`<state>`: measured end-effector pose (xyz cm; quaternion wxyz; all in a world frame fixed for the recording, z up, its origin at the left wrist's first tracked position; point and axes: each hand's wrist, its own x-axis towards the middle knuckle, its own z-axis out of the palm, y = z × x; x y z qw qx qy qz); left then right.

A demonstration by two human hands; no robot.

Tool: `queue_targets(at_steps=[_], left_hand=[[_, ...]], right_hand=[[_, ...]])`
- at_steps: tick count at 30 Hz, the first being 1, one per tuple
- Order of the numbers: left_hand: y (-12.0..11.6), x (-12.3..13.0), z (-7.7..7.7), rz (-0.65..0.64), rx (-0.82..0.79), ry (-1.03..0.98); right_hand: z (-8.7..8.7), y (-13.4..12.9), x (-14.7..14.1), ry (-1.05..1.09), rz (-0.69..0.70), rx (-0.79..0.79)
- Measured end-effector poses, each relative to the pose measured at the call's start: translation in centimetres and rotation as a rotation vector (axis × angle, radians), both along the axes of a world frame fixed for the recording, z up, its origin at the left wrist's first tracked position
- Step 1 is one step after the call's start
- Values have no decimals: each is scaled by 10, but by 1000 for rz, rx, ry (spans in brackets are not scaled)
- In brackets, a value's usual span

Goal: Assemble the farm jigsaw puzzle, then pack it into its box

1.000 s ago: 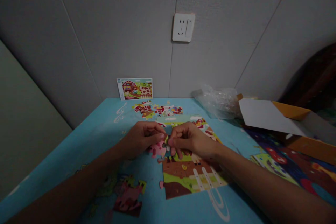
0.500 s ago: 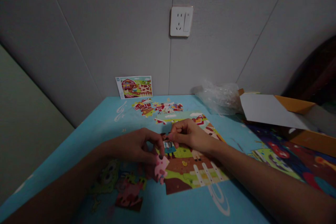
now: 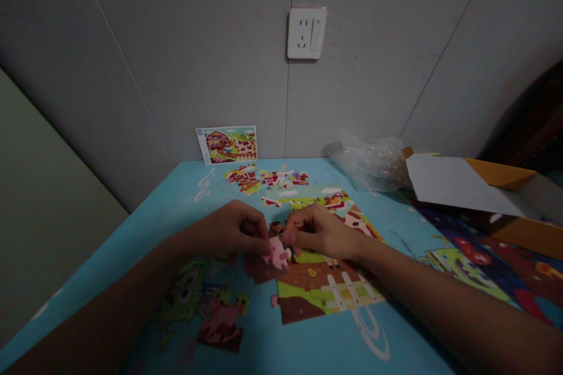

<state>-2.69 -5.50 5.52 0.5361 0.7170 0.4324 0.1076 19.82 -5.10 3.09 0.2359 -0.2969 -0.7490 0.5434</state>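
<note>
My left hand (image 3: 240, 231) pinches a jigsaw puzzle piece (image 3: 278, 255) with a pink pig pattern, held tilted over the left edge of the partly joined puzzle (image 3: 332, 281). My right hand (image 3: 314, 231) is closed, thumb and fingertips meeting at the upper right edge of that same piece. The joined part shows a farm scene with a white fence and brown ground. Just behind the fingers, a figure in a hat is partly covered. Another pink and brown joined section (image 3: 222, 322) lies apart on the cloth, left of the puzzle.
Several loose pieces (image 3: 285, 180) lie at the back of the blue tablecloth (image 3: 259, 343). A picture card (image 3: 231, 145) leans against the wall. On the right are a crumpled clear plastic bag (image 3: 373, 161) and an open cardboard box (image 3: 466, 184).
My left hand has moved up and to the right, bringing the pink piece to my right fingertips and turning it. My right hand has stayed nearly in place.
</note>
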Motion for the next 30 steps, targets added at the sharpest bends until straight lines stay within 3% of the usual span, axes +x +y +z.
queue_targets(at_steps=[5,10,14,17,24,30], left_hand=[[3,0,-2,44,35,-132],[-1,0,-1,-35,-40,-171],[-3,3,2,-76,2,-122],[-3,3,1,-62,53,-95],[-1,2,-2,-57,-3,-67],[8,-2,-5,35,187,-145]], right_hand=[[-1,-3,-2,26,78,-28],[2,-5,-8,80,-117,-13],[4,-5,-10,98,-170,1],[1,-4,-10,90,-164,5],[-4,-4,-11,35,-141,40],[-8,-5,-9,-26,-62,121]])
